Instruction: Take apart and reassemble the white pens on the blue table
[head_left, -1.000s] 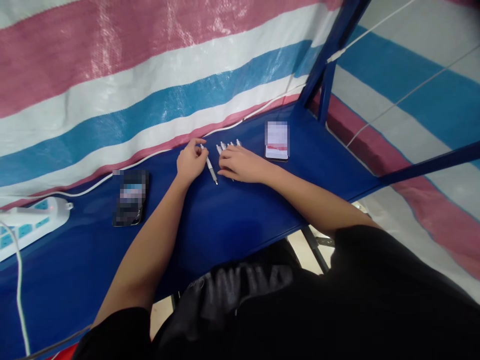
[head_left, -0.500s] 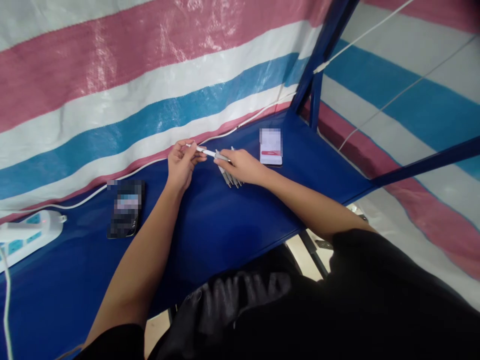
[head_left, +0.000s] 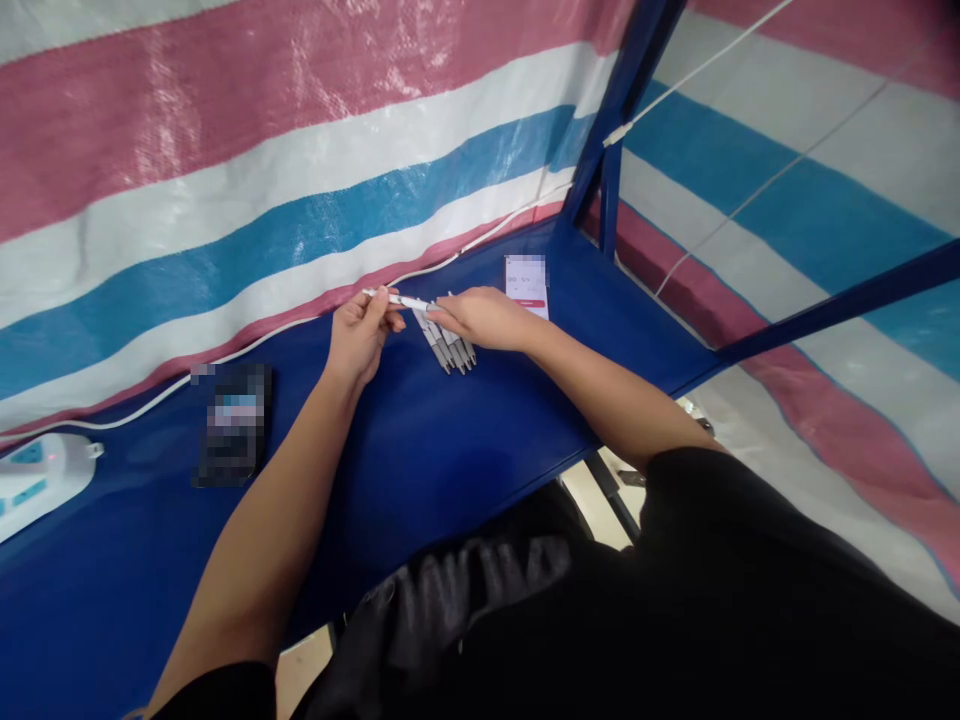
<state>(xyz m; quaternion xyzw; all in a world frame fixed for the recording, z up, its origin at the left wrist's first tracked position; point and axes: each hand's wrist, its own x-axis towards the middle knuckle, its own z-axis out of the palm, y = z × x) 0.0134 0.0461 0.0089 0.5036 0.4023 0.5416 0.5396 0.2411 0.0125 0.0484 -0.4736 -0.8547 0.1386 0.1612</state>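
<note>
A white pen [head_left: 409,301] is held level between my two hands above the table. My left hand [head_left: 358,338] pinches its left end between thumb and fingers. Around the right end close the fingertips of my right hand [head_left: 484,317], which hide that end of the pen. Several grey-and-white pens [head_left: 448,352] lie side by side on the blue table just below my right hand, their tips pointing toward me. My right hand covers part of their far ends.
A phone with a lit white screen [head_left: 527,285] lies behind my right wrist. Left of my left forearm is a dark phone [head_left: 234,425]. A white power strip [head_left: 49,475] sits at the far left of the blue table [head_left: 442,450]. A white cable [head_left: 300,322] runs along the striped sheet.
The view has shifted slightly, so most things appear further left. My right hand has slid back off the pen's grip, uncovering more of the pens below. Both hands still hold the pen.
</note>
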